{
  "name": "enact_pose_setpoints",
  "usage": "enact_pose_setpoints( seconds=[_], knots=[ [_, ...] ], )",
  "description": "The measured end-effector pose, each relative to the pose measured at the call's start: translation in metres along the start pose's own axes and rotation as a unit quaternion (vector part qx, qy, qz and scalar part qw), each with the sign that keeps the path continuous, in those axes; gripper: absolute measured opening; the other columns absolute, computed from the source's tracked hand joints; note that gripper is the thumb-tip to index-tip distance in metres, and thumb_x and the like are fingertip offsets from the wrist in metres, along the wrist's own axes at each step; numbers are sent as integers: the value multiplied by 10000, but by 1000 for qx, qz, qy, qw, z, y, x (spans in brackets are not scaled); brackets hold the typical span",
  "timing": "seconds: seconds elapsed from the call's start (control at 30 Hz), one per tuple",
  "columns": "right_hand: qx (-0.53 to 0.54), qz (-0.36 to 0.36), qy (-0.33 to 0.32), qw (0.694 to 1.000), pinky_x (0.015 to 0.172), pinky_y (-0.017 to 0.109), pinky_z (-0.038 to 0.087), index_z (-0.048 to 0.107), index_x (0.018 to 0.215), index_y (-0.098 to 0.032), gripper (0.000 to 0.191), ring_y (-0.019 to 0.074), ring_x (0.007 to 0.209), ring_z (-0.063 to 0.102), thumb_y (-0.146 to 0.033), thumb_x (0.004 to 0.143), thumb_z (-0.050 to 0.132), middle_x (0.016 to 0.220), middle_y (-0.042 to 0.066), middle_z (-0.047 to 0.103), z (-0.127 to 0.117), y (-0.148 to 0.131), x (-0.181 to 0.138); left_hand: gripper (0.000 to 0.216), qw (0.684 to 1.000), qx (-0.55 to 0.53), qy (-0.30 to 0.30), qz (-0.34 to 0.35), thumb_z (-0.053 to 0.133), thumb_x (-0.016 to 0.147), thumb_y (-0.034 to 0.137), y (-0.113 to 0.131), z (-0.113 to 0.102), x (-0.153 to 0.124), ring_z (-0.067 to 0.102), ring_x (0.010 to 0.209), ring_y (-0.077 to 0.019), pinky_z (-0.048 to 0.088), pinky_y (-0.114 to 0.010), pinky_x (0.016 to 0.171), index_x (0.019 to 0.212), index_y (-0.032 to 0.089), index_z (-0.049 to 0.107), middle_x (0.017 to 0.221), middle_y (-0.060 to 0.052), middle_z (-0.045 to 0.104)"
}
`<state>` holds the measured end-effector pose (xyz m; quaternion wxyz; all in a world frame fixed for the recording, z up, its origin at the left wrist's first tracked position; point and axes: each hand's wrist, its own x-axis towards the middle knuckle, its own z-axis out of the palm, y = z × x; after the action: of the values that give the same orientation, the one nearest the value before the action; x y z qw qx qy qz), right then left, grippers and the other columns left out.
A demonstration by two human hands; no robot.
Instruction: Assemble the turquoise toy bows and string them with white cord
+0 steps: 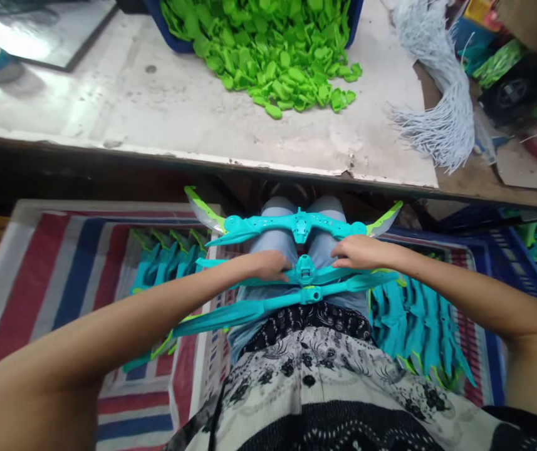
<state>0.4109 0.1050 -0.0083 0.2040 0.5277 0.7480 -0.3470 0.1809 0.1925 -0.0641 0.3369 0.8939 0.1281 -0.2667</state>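
Three turquoise toy bows lie across my lap. The far toy bow has lime-green curved tips and a block at its middle. Behind it, nearer my body, the middle toy bow is partly covered by my hands. The near toy bow rests against my waist. My left hand is closed, fingers curled down on the left part of the middle bow. On the right side, my right hand is closed at the same bow, just below the far bow's right arm. Some fingertips of both hands are hidden.
A worn table runs ahead, with spilled lime-green plastic pieces in a blue bin. White strings hang at its right. More turquoise bows fill a blue crate on my right; others lie on striped cloth at left.
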Motion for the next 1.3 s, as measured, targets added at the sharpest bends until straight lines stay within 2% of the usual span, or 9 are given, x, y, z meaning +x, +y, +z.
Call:
enact_pose_setpoints(
  seconds=[0.17, 0.27, 0.37, 0.47, 0.63, 0.9, 1.07, 1.17, 1.3],
  knots=[
    [-24, 26, 22, 999, 649, 275, 417, 734, 1065, -202, 253, 254, 872, 686, -318, 900, 581, 937, 115, 745, -1, -2, 9, 313, 975, 72, 206, -50, 611, 864, 403, 6, -14, 1, 596, 1032, -312, 473, -381, 844, 988, 129, 696, 1052, -173, 649],
    [15, 37, 167, 985, 700, 281, 448, 738, 1053, -225, 246, 241, 897, 685, -306, 906, 559, 974, 90, 751, -19, 5, 17, 574, 949, 49, 303, -71, 622, 851, 467, -12, -34, 20, 565, 1142, -323, 458, -416, 939, 1303, 125, 534, 1227, -193, 602],
    [71, 95, 389, 914, 828, 296, 468, 734, 1044, -209, 290, 224, 979, 668, -260, 937, 468, 1054, 78, 736, -59, 30, 34, 833, 968, 12, 216, -129, 725, 737, 532, -27, -51, 49, 583, 1146, -362, 458, -406, 930, 1387, 94, 442, 1205, -215, 633],
    [101, 194, 506, 834, 914, 342, 460, 713, 1088, -159, 318, 247, 1037, 641, -215, 925, 446, 1118, 118, 701, -112, 69, 61, 832, 971, -40, 176, -154, 752, 669, 584, -32, -57, 70, 624, 1094, -359, 472, -359, 861, 1330, 147, 498, 1112, -163, 686],
    [154, 312, 545, 763, 952, 400, 452, 647, 1188, -123, 361, 275, 1073, 603, -300, 906, 509, 1177, 164, 640, -175, 121, 113, 536, 959, -145, 210, -125, 682, 757, 505, -32, -57, 84, 667, 979, -283, 469, -296, 764, 1162, 166, 587, 1049, -117, 700],
    [191, 340, 573, 720, 891, 374, 470, 656, 1021, -153, 247, 236, 1006, 608, -246, 913, 455, 1095, 123, 637, -198, 142, 148, 599, 944, -248, 203, -73, 667, 700, 558, -47, -59, 101, 652, 946, -273, 479, -295, 746, 1116, 129, 625, 1025, -117, 694],
    [169, 215, 596, 755, 826, 323, 477, 600, 1128, -141, 331, 180, 908, 626, -269, 978, 333, 904, 65, 649, -166, 111, 106, 620, 934, -310, 177, -34, 579, 752, 589, -51, -63, 97, 627, 892, -245, 464, -282, 695, 1128, 99, 627, 931, -98, 683],
    [159, 122, 538, 819, 812, 295, 482, 624, 1141, -171, 310, 172, 878, 635, -296, 963, 403, 890, 53, 666, -105, 66, 68, 571, 923, -344, 165, -40, 572, 765, 553, -49, -64, 97, 605, 794, -203, 437, -259, 635, 1105, 100, 637, 826, -59, 659],
    [216, 138, 452, 854, 853, 298, 499, 715, 1079, -203, 304, 197, 898, 645, -223, 903, 468, 950, 80, 686, -7, 19, 46, 563, 906, -368, 190, -89, 655, 719, 531, -42, -62, 102, 590, 721, -183, 429, -256, 603, 1069, 89, 646, 785, -52, 655]
  ],
)
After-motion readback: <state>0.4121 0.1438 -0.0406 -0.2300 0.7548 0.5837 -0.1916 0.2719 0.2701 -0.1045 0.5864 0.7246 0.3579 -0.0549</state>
